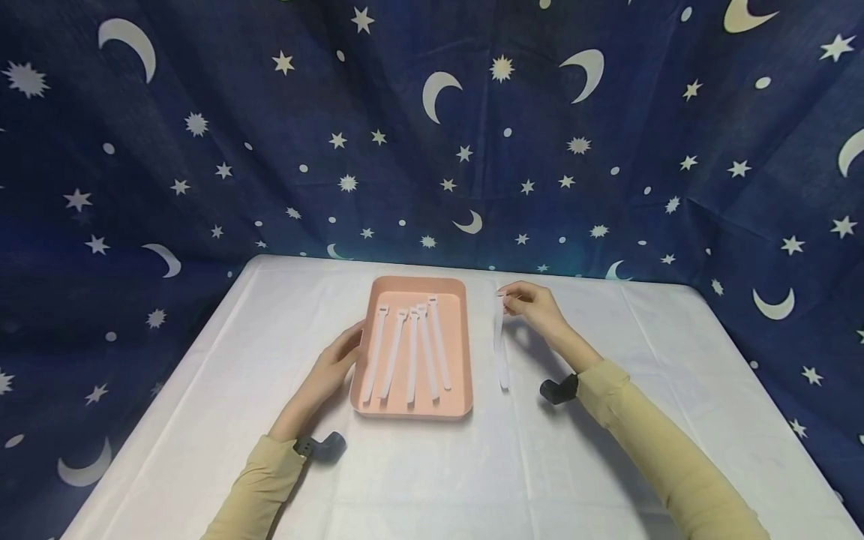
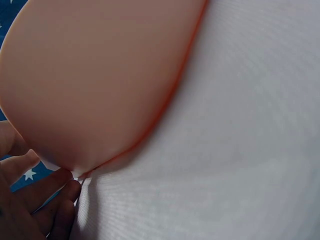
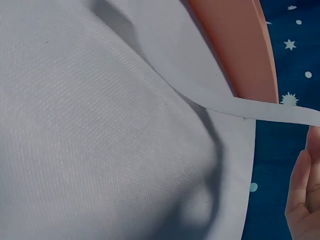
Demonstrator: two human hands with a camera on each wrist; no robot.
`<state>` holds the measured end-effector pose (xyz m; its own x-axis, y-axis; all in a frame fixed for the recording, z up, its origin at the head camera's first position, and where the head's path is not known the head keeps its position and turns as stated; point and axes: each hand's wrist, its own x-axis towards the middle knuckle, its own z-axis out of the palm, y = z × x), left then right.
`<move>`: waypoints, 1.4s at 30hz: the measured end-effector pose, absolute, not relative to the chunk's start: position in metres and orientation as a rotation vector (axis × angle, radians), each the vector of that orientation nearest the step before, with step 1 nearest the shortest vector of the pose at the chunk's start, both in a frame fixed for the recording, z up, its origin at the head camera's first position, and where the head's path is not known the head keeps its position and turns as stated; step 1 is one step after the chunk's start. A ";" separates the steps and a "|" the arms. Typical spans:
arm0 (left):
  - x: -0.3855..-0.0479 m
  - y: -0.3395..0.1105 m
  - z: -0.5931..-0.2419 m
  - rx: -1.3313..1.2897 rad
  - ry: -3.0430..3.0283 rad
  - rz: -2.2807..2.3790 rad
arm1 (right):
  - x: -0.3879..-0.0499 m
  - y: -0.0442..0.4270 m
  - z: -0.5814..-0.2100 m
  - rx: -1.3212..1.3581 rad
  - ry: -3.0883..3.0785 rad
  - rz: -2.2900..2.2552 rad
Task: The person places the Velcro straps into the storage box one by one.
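Observation:
In the head view my right hand [image 1: 531, 306] pinches the slotted top end of a white cable tie [image 1: 499, 345], right of the tray. Its strap hangs down toward the cloth. The right wrist view shows the strap [image 3: 220, 104] curving across to the fingertips [image 3: 312, 140] at the right edge. My left hand [image 1: 335, 360] rests against the left side of the pink tray [image 1: 418, 410], and in the left wrist view its fingers [image 2: 47, 192] touch the tray's outer wall. Several more white cable ties [image 1: 413, 360] lie lengthwise inside the tray, slotted heads at the far end.
A white cloth [image 1: 432, 480] covers the table. Behind it hangs a dark blue curtain [image 1: 405, 150] with moons and stars. A black wrist camera is strapped to each forearm, left [image 1: 327, 448] and right [image 1: 559, 390].

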<state>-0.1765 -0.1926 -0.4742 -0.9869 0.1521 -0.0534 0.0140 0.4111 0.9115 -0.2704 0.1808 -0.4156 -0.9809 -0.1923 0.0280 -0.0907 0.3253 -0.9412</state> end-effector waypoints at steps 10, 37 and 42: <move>-0.176 -0.192 -0.474 0.148 2.543 1.625 | -0.262 0.186 -0.406 -0.286 2.516 -1.771; -0.175 -0.191 -0.474 0.138 2.541 1.625 | -0.246 0.189 -0.389 -0.266 2.523 -1.794; -0.175 -0.191 -0.473 0.138 2.524 1.642 | -0.243 0.190 -0.386 -0.286 2.529 -1.798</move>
<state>-0.1746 -0.1905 -0.4727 -0.9877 0.1457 -0.0568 0.0071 0.4047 0.9144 -0.2427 0.1901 -0.3863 -0.9829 -0.1638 0.0847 -0.1338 0.3176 -0.9387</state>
